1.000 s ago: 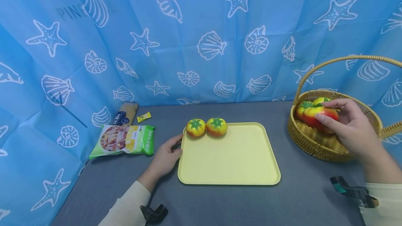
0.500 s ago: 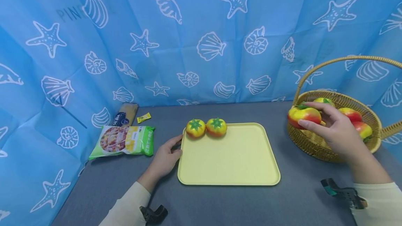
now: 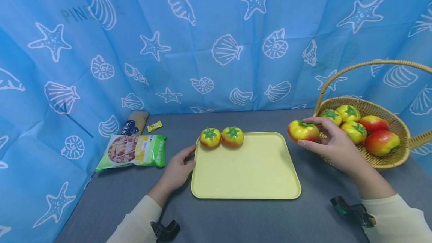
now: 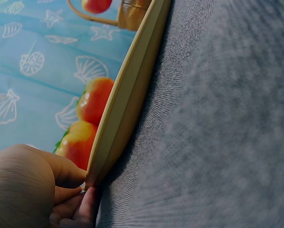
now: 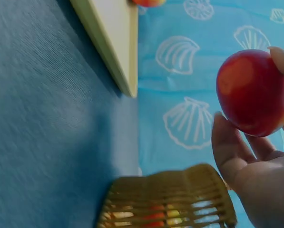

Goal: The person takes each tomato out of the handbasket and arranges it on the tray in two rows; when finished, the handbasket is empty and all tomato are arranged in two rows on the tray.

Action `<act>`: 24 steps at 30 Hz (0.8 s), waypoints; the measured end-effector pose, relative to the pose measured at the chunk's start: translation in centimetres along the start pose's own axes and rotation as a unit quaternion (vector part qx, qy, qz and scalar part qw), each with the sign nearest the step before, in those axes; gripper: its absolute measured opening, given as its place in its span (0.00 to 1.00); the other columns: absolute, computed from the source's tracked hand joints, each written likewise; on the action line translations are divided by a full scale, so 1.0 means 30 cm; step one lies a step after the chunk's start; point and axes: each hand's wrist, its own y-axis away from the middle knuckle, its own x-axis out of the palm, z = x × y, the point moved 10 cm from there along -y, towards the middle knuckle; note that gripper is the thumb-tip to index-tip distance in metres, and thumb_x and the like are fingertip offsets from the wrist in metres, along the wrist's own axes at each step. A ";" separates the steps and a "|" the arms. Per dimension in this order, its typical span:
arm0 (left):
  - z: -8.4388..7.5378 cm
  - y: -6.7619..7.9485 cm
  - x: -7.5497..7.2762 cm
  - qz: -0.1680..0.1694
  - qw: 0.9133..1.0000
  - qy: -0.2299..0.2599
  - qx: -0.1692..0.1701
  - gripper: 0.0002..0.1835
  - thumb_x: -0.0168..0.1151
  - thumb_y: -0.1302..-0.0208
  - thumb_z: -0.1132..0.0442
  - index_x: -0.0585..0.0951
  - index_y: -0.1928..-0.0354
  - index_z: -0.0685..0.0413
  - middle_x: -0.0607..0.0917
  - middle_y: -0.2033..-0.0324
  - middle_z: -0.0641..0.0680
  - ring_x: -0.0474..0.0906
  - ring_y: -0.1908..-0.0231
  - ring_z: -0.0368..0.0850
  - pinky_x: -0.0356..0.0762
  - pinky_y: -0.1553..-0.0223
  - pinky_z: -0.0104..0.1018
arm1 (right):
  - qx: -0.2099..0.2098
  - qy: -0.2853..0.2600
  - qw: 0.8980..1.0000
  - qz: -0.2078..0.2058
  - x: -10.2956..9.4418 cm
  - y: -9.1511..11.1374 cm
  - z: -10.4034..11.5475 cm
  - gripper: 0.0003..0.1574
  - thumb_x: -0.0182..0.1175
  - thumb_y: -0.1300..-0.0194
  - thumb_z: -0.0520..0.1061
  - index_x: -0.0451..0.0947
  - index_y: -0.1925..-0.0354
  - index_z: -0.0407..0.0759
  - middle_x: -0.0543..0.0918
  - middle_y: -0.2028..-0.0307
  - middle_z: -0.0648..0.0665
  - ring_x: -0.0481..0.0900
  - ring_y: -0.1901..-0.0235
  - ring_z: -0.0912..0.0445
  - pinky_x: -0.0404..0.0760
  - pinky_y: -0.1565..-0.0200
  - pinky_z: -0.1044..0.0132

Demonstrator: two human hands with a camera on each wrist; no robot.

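Note:
My right hand (image 3: 334, 145) holds a yellow-and-red persimmon (image 3: 301, 131) between thumb and fingertips, in the air between the basket and the tray. Its green leafy top faces up in the head view; the right wrist view shows its smooth red side. At the left edge of a pale yellow tray (image 3: 249, 171), my left hand (image 3: 179, 168) pinches the rim with thumb and fingers. Two more persimmons, a left one (image 3: 210, 138) and a right one (image 3: 232, 137), sit side by side in the tray's far left corner, green tops up.
On the right stands a wicker basket (image 3: 403, 153) with a tall arched handle, holding several persimmons and red-yellow fruits. A green food bag (image 3: 135, 151), a brown packet (image 3: 136, 121) and a small yellow sachet (image 3: 155, 126) lie at the left. A blue curtain hangs behind.
My right hand has lifted the persimmon out of the basket and carried it left toward the tray, uncovering the fruit behind. The left hand and tray have stayed put.

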 end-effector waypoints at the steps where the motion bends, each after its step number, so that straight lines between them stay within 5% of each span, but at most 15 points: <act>1: 0.002 -0.001 0.000 0.000 1.000 0.001 -0.004 0.31 0.58 0.24 0.71 0.71 0.20 0.63 0.79 0.30 0.64 0.81 0.37 0.56 0.80 0.38 0.52 | 0.001 0.000 1.000 0.006 0.014 -0.001 0.001 0.41 0.73 0.26 0.42 0.67 0.23 0.37 0.68 0.29 0.35 0.74 0.42 0.56 0.81 0.52 0.78; 8: -0.002 -0.004 -0.005 -0.004 1.000 0.003 -0.002 0.31 0.58 0.24 0.72 0.71 0.20 0.64 0.79 0.30 0.64 0.81 0.37 0.57 0.80 0.38 0.52 | -0.027 -0.023 0.998 0.045 0.114 -0.015 0.023 0.40 0.74 0.29 0.36 0.68 0.27 0.31 0.71 0.33 0.31 0.80 0.45 0.54 0.84 0.52 0.72; 15: 0.003 -0.003 -0.007 -0.003 1.000 0.002 -0.008 0.32 0.58 0.24 0.71 0.71 0.20 0.62 0.79 0.30 0.63 0.81 0.37 0.56 0.80 0.37 0.52 | -0.050 -0.029 0.996 0.062 0.187 -0.034 0.043 0.44 0.76 0.33 0.32 0.68 0.26 0.26 0.69 0.34 0.29 0.73 0.36 0.32 0.82 0.49 0.73; 17: 0.005 -0.003 -0.007 -0.003 1.000 0.001 -0.006 0.31 0.58 0.24 0.71 0.71 0.20 0.63 0.79 0.30 0.64 0.82 0.37 0.56 0.81 0.38 0.52 | -0.044 -0.022 0.997 0.065 0.200 -0.045 0.038 0.44 0.77 0.33 0.34 0.68 0.25 0.27 0.68 0.34 0.30 0.73 0.35 0.32 0.81 0.48 0.73; 24: 0.005 -0.006 -0.001 0.001 1.000 0.002 -0.002 0.31 0.58 0.24 0.71 0.71 0.21 0.64 0.80 0.31 0.64 0.82 0.38 0.56 0.82 0.39 0.51 | -0.034 0.011 0.996 0.078 0.235 -0.102 0.045 0.44 0.78 0.32 0.40 0.71 0.24 0.35 0.70 0.34 0.33 0.75 0.36 0.35 0.85 0.44 0.52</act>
